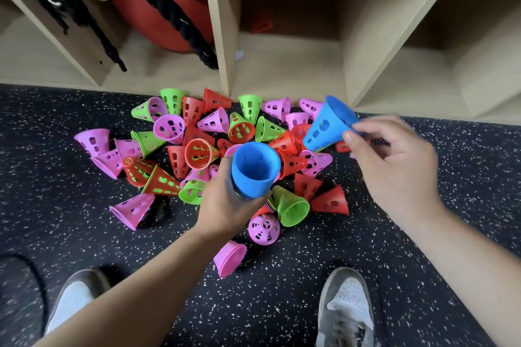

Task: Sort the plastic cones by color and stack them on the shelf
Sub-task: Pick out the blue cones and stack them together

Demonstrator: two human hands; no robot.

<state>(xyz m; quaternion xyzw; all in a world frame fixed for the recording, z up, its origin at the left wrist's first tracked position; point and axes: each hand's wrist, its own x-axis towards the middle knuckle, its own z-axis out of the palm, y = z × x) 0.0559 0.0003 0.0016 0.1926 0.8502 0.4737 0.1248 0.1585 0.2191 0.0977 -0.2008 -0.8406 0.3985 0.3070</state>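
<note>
Fingers (pixel 355 132) of the right hand (pixel 394 160) pinch a blue cone (pixel 327 127) by its rim; the left hand (pixel 225 205) grips a blue stack (pixel 255 169) above the cone pile (pixel 197 146), beside the shelf (pixel 225 36) edge.

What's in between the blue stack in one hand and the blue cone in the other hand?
In the head view, red cones on the floor show between the blue stack in the left hand and the blue cone in the right hand.
</note>
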